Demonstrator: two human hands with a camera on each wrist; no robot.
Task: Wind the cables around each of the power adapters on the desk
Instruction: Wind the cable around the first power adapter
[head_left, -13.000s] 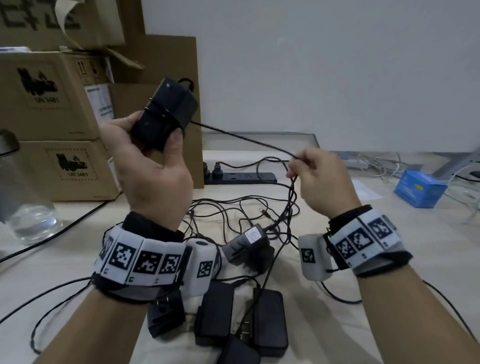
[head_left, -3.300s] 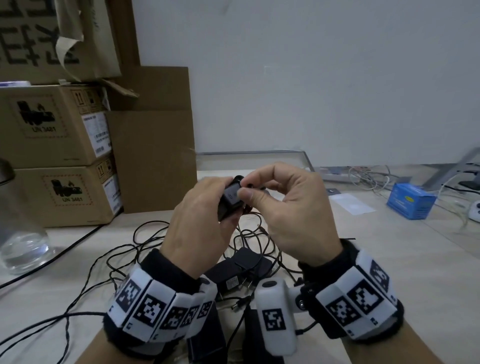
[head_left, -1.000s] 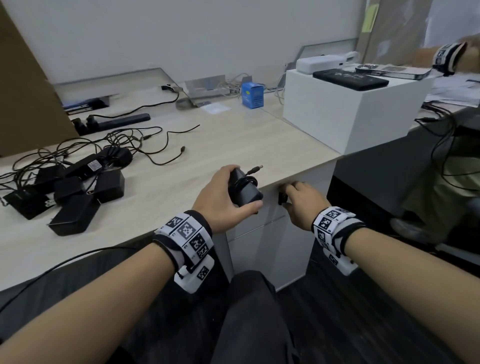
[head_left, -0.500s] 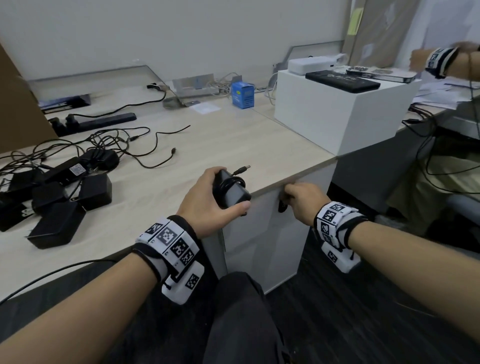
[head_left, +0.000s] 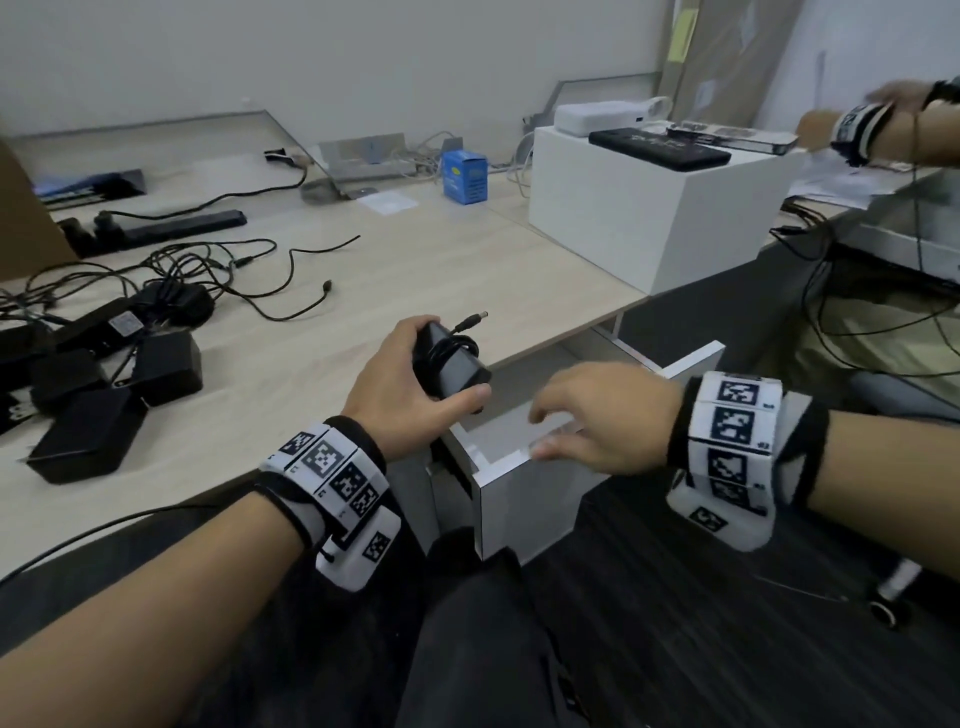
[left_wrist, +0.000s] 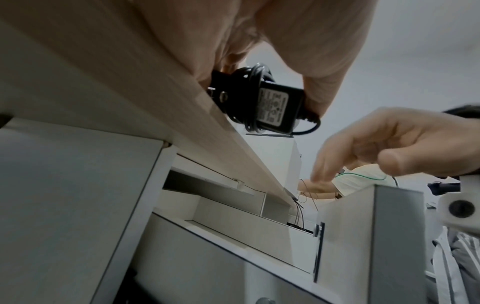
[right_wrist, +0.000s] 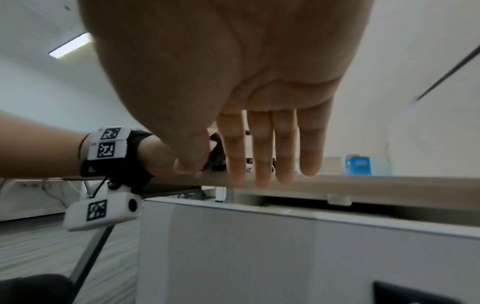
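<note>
Left hand (head_left: 410, 384) grips wound adapter (head_left: 451, 364); right hand (head_left: 602, 415) blurred.

Your left hand (head_left: 410, 384) holds a black adapter (head_left: 451, 364) with a grey label. The bench (head_left: 415, 270) is pale wood grain, the drawer (head_left: 524, 467) white. Your wristbands (head_left: 332, 467) carry black-and-white square markers. A blue box (head_left: 465, 175) stands behind.

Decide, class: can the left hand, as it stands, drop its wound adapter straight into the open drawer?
Probably yes. The left hand grips the wound adapter at the desk edge beside the open drawer; the right hand hovers over it, partly in the way.
</note>
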